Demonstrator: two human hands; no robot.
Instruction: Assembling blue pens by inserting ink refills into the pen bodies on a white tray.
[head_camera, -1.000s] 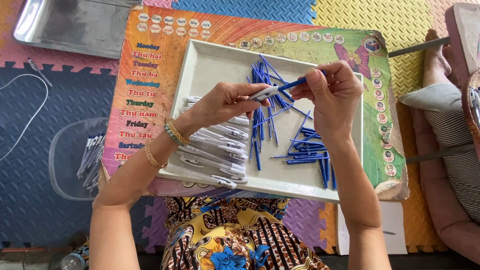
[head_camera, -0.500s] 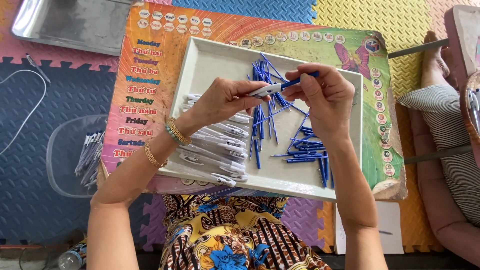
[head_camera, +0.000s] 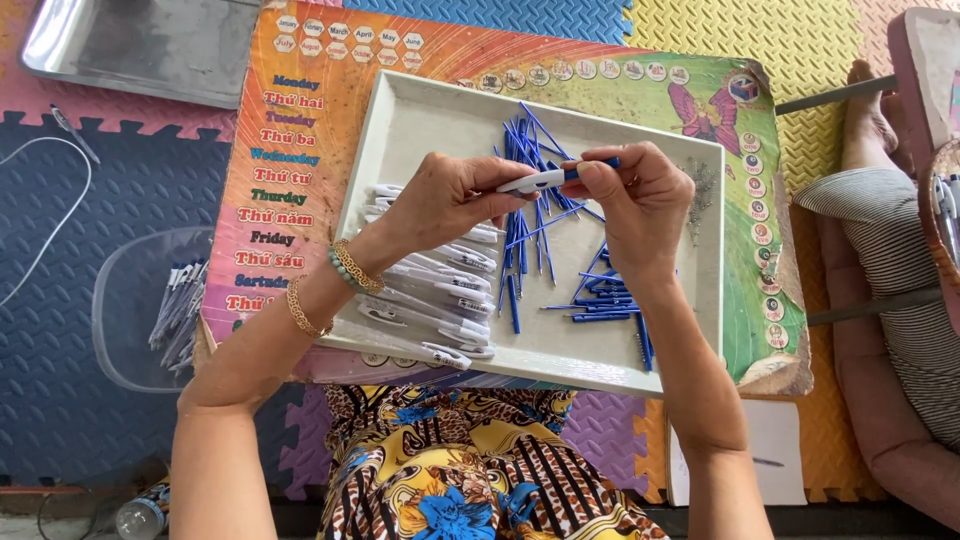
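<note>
pen (head_camera: 545, 180) ends hidden in both hands, bottle (head_camera: 140, 517) cut off at bottom edge

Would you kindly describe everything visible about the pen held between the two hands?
The pen is slim, with a white barrel that looks like plastic and a blue end section toward the right hand. It lies roughly level, tilted slightly up to the right, above the white tray. The left hand pinches its white end; the right hand's fingertips grip the blue end. Whether the parts are fully joined cannot be told.
</note>
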